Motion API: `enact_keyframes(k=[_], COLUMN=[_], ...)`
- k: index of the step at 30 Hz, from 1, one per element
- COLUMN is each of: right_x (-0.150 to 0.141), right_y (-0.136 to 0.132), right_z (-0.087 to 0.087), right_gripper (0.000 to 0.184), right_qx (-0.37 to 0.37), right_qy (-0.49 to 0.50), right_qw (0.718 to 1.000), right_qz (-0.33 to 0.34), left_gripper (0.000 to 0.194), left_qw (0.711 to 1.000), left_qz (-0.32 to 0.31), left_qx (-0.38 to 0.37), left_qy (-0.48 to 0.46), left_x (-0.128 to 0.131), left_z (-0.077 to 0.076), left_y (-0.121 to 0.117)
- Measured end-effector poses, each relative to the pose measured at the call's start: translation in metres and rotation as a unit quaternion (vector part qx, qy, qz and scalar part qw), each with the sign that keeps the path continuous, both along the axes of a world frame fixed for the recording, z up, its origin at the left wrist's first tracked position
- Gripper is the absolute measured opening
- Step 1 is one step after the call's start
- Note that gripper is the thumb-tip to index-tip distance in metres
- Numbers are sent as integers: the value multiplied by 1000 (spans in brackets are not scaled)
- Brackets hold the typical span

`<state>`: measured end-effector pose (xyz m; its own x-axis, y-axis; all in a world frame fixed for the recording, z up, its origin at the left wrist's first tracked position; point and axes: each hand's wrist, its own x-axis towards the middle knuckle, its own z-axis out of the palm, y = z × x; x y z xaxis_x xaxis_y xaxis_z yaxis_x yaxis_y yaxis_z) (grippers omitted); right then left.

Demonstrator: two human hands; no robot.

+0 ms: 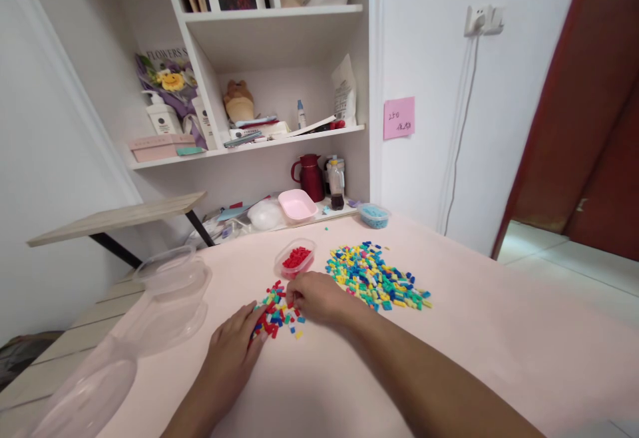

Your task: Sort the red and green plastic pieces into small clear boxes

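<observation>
A small heap of mixed red, blue, yellow and green bricks (279, 311) lies on the pale pink table (474, 331). My left hand (234, 348) rests flat beside it, fingers stretched onto its left edge. My right hand (319, 298) sits at the heap's right edge with fingers curled into a pinch among the bricks; what it pinches is too small to name. Just behind stands a small clear tub of red bricks (295, 258). A larger spread of yellow, green and blue bricks (374, 277) lies to the right.
Several clear plastic tubs and lids (170, 291) stand at the left table edge. A tub of blue bricks (374, 215) and a pink dish (297, 205) sit at the back near the shelves (279, 18). A red door (589, 105) is at right.
</observation>
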<state>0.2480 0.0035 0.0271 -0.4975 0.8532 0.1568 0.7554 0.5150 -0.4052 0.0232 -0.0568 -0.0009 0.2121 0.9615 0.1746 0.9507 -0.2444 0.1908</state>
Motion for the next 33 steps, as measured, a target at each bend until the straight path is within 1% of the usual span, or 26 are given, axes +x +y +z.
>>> enact_keyframes(k=[7, 11, 16, 18, 19, 21, 22, 23, 24, 27, 30, 33], right_x=[0, 1, 0, -1, -1, 0, 1, 3, 6, 14, 18, 19], right_y=[-3, -3, 0, 2, 4, 10, 14, 19, 23, 34, 36, 28], right_z=[3, 6, 2, 2, 3, 7, 8, 9, 10, 10, 10, 13], right_gripper=[17, 16, 14, 17, 19, 23, 24, 24, 24, 26, 29, 28], right_qx=[-6, 7, 28, 50, 68, 110, 125, 133, 131, 99, 82, 91], right_qy=[32, 82, 146, 206, 246, 317, 334, 335, 322, 255, 232, 232], right_qw=[999, 996, 989, 977, 966, 937, 925, 920, 922, 941, 952, 959], right_qz=[-4, -18, -15, -32, -49, -100, -128, -154, -173, -199, -184, -134], left_gripper=[49, 50, 51, 51, 51, 50, 50, 50, 50, 50, 50, 49], left_qw=[1000, 1000, 1000, 1000, 1000, 1000, 1000, 1000, 1000, 1000, 1000, 1000], left_qz=[-2, 1, -4, -4, -4, -4, -5, -4, -3, 1, 3, -1], left_qx=[-9, -16, -18, -17, -16, -16, -17, -18, -20, -23, -19, -12], left_qy=[-2, 7, 17, 15, 13, 10, 10, 10, 10, 6, 1, -6], left_x=[0, 1, 2, 1, 1, 0, -1, -1, -1, 0, 0, 0], left_z=[2, 5, 5, 4, 3, 2, 2, 2, 3, 4, 4, 5], left_y=[-1, -4, -6, -6, -6, -5, -5, -5, -5, -4, -3, -4])
